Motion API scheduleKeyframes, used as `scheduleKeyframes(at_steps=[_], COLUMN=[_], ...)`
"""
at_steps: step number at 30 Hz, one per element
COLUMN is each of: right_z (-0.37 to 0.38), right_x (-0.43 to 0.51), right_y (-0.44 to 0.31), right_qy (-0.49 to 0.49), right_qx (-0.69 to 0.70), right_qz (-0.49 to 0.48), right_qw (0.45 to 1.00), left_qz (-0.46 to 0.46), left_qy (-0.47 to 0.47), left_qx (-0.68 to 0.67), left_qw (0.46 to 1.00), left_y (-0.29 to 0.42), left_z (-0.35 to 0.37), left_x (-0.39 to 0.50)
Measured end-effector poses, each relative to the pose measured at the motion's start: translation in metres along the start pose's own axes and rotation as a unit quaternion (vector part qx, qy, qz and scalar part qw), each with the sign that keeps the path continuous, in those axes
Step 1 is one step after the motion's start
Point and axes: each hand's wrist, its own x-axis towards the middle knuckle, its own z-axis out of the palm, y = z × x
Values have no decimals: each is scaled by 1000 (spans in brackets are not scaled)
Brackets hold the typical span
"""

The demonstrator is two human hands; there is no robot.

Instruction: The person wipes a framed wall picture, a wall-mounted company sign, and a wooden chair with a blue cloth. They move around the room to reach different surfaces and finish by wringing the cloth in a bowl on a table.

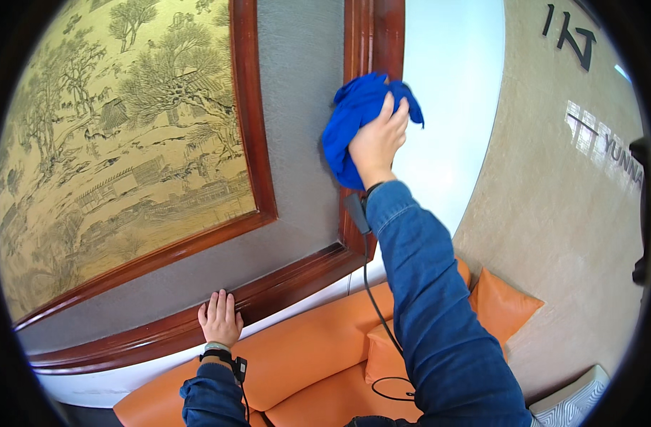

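My right hand (pixel 380 140) holds a bunched blue cloth (pixel 349 125) against the right side of a dark red wooden outer frame (pixel 373 37). Part of the cloth also lies over the grey panel (pixel 304 107) inside that frame. Lower down, my left hand (pixel 222 319) rests with its palm and fingers on the frame's bottom rail (pixel 288 280) and holds nothing. A golden landscape picture (pixel 144 133) in an inner wooden frame (pixel 256 144) fills the upper left. Both wrists wear black straps with small devices and cables.
Below the frame stands an orange sofa (pixel 309 347) with orange cushions (pixel 504 301). A black cable (pixel 376 299) hangs from my right wrist over it. A beige wall (pixel 539 213) with raised dark lettering is at the right, and a patterned cushion (pixel 571 400) lies at lower right.
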Motion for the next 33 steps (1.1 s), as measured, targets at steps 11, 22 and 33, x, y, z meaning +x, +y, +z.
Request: scheduleKeyframes(at_steps=[11,22,33], right_z=[-35,-76,-51], right_x=[-212,-337,-207], right_y=[69,67,80], right_qy=[-173,-392,-206], right_qx=[-3,66,398], right_qz=[116,294,354], right_qw=[978,869,821], left_qz=[-2,-4,4], left_qy=[-14,-12,-3], left_qx=[1,8,5], left_qw=[1000,1000,1000], left_y=[-1,-1,-2], left_z=[3,7,8], left_x=[0,-1,-2])
